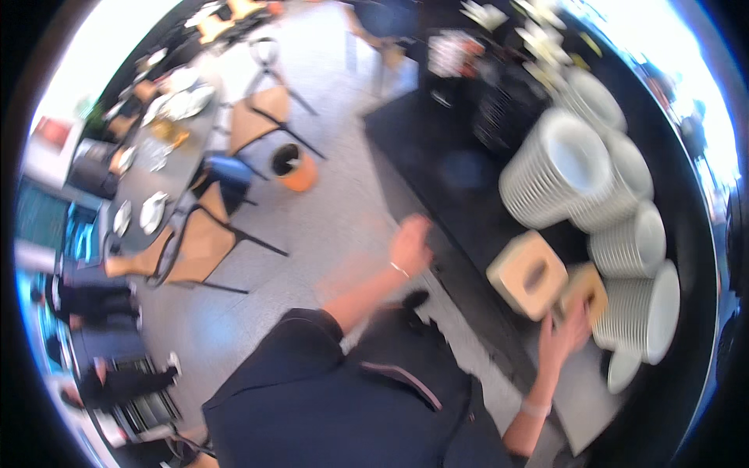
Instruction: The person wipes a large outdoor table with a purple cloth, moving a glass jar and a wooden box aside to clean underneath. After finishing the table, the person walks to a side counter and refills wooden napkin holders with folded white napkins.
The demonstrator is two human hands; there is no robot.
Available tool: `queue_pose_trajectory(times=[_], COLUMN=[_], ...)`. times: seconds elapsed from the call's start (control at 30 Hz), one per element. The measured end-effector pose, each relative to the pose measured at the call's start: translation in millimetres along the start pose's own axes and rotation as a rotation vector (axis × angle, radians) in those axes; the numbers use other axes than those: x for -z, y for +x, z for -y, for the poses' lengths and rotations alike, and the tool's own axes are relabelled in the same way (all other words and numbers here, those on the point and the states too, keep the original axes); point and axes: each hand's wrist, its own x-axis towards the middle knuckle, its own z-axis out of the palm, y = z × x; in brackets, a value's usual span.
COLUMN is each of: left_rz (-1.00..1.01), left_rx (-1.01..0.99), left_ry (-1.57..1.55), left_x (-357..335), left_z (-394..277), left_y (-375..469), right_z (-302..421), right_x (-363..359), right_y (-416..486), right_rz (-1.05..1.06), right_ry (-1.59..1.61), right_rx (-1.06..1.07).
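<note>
Two pale wooden tissue boxes with oval slots stand side by side on a black counter (421, 152). My right hand (563, 334) has its fingers on the lower part of the smaller-looking wooden tissue box (592, 288) and its thumb by the lower corner of the larger-looking wooden box (529, 275). Blur hides the exact grip. Over the counter's near edge, my left hand (411, 248) hangs in the air with fingers bent; nothing shows in it. Just beyond the boxes rise several stacks of white plates (526, 175), close to my right hand.
White flowers (541, 44) and a dark wire-like object (503, 111) occupy the counter's far end. Across the floor are wooden chairs (202, 243), an orange bin (301, 172) and a long table (137, 193) with dishes. People in dark clothes (96, 301) are at the left.
</note>
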Motion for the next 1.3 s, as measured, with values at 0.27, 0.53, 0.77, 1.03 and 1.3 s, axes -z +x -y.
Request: queue_pose_trajectory(times=[0.27, 0.53, 0.77, 1.03, 1.3], left_rz=[-0.053, 0.055, -0.045, 0.109, 0.241], left_rx=[-0.326, -0.501, -0.647, -0.834, -0.67], left_ry=[-0.116, 0.209, 0.412, 0.378, 0.328], left_x=[19.1, 6.2, 16.1, 61.3, 117.7], left_z=[-5.6, 3.3, 22.1, 67.9, 50.6], left_y=[3.3, 3.2, 9.6, -22.6, -24.9], right_z=[4.7, 86.3, 117.3, 126.2, 153.7], right_x=[-7.7, 10.2, 38.4, 33.8, -42.9], right_y=[-46.1, -88.0, -117.7, -175.5, -142.7], right_rz=[-0.16, -0.197, -0.141, 0.005, 0.143], right_ry=[-0.062, 0.203, 0.31, 0.374, 0.362], right_rx=[-0.017, 0.038, 0.022, -0.059, 0.181])
